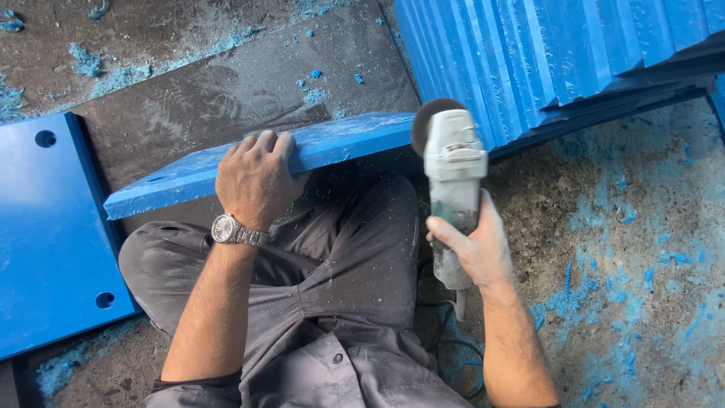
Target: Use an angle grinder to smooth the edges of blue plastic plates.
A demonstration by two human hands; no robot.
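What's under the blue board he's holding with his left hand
Under the blue board lie his grey-trousered legs and dark floor; the left hand grips its edge. What supports it is hidden.

Hands: we count two, left hand (255, 180) and right hand (474, 249)
Angle grinder (454, 170): one
Wristwatch (226, 229): one
Loose blue boards: two, held board (302, 151), flat drilled board (45, 234)
Stacked blue boards (559, 53): too many to tell

A long plate (302, 151) lies across the person's lap, with the left hand (255, 181) on its edge. The grinder (453, 181), in the right hand (476, 245), touches the plate's right end. Behind it stands a stack of plates (559, 53); a flat panel (45, 227) lies on the floor (642, 249) at left.
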